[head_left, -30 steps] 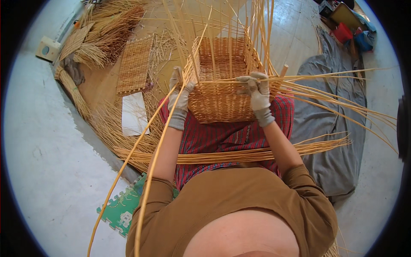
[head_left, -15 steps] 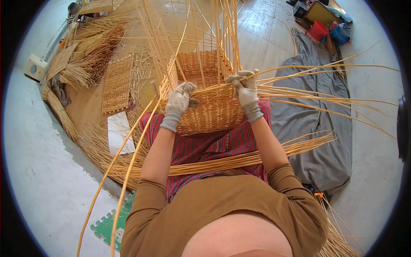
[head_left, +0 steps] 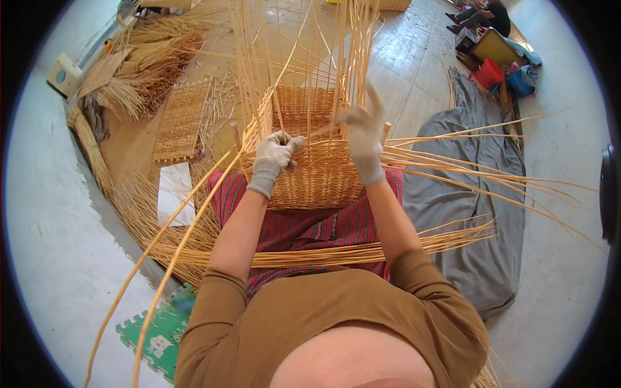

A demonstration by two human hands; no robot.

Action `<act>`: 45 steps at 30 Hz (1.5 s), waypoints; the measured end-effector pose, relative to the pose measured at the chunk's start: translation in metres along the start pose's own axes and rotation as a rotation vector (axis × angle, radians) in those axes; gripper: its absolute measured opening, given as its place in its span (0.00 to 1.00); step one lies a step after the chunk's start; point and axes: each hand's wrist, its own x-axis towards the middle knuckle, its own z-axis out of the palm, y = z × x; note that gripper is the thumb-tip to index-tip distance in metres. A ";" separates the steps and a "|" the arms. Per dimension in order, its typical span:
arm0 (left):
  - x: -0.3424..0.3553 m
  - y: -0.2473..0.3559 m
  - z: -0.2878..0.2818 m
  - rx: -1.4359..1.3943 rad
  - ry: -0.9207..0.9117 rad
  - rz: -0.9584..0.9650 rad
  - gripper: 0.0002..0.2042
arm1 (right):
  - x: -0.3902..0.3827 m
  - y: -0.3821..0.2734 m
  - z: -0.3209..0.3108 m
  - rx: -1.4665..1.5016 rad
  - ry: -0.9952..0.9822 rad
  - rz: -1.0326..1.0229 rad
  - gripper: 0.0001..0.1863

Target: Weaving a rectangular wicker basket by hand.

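Wicker basket (head_left: 317, 184) dead ahead at 12 o'clock, left hand (head_left: 273, 158), gloved, fingers clenched on its near rim at 8 o'clock, right hand (head_left: 365, 139) blurred at 3 o'clock, grip cannot be told; probably best: steady rim, weave pressed snugly between upright stakes (head_left: 354, 64).
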 end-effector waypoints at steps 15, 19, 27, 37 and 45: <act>-0.013 0.006 0.030 -0.360 0.342 0.320 0.18 | -0.072 -0.023 -0.085 -0.129 0.448 0.386 0.06; -0.008 0.010 0.061 0.414 0.066 0.707 0.16 | -0.057 -0.045 -0.099 -0.043 0.595 0.549 0.10; 0.016 0.013 0.097 0.206 -0.061 0.192 0.13 | 0.067 -0.021 -0.031 -1.062 -0.095 -0.106 0.30; -0.011 0.001 0.100 -0.123 -0.114 0.349 0.11 | -0.093 -0.059 -0.037 -0.285 0.166 0.420 0.11; -0.064 -0.106 -0.056 0.488 0.503 0.702 0.24 | -0.068 -0.056 0.095 -0.342 -0.333 -0.001 0.22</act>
